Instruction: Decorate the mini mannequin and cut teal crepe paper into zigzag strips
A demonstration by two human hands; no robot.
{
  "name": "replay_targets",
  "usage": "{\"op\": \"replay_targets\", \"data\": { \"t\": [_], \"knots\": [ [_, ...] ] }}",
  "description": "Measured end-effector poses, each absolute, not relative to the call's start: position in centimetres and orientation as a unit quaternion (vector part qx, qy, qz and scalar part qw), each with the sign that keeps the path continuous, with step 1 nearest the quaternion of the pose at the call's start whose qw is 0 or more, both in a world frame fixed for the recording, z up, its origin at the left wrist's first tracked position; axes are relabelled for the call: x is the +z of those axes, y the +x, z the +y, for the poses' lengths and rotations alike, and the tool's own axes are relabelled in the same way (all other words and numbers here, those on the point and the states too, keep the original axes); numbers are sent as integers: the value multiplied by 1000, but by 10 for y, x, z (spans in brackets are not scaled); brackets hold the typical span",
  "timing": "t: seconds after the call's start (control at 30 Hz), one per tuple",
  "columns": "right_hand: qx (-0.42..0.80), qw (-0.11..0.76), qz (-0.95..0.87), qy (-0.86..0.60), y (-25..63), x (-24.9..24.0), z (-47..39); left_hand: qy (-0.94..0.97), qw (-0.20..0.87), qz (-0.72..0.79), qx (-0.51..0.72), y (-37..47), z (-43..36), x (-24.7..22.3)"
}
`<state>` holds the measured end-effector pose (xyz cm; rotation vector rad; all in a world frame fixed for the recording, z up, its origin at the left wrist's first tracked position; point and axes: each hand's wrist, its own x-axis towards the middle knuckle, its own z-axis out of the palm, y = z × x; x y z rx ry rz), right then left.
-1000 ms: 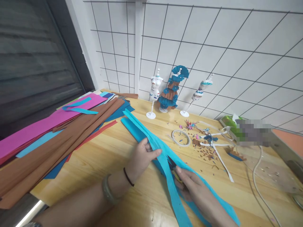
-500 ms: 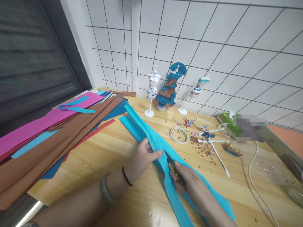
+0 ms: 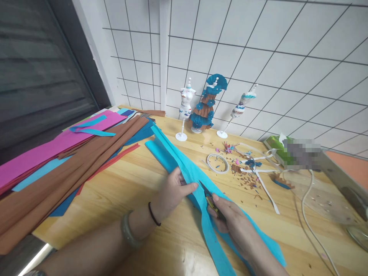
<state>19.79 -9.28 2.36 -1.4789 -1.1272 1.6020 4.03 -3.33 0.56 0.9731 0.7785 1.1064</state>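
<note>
A long sheet of turquoise crepe paper [image 3: 207, 180] stretches diagonally over the wooden table. My left hand [image 3: 177, 188] is closed on its near edge, the thumb lying on top and the other fingers tucked underneath. My right hand [image 3: 230, 218] grips scissors [image 3: 212, 203] with dark blades and some yellow on the handles. The blades lie at a slit in the paper, just right of my left thumb. Toward me, a cut strip [image 3: 214, 245] curves away from the wider sheet. My right fingers partly hide the scissor handles.
Crepe paper in brown [image 3: 94, 157], magenta [image 3: 60, 145] and other colours is piled at left. Mini dress forms stand by the tiled wall, one wearing a paper dress [image 3: 205, 109]. A tape roll [image 3: 217, 163], paper scraps [image 3: 248, 180] and a white cable [image 3: 306, 218] lie right.
The scissor blades show more clearly above the paper, and my right hand has shifted slightly. My left hand keeps its hold in the same spot. The view has tilted very slightly.
</note>
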Motion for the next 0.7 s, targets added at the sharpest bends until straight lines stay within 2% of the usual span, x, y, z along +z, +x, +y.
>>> {"op": "replay_targets", "data": {
  "t": [0.7],
  "knots": [
    [582,323,-458,-589,199,21,-89,441,669,347,487,42,-33,3]
  ]
}}
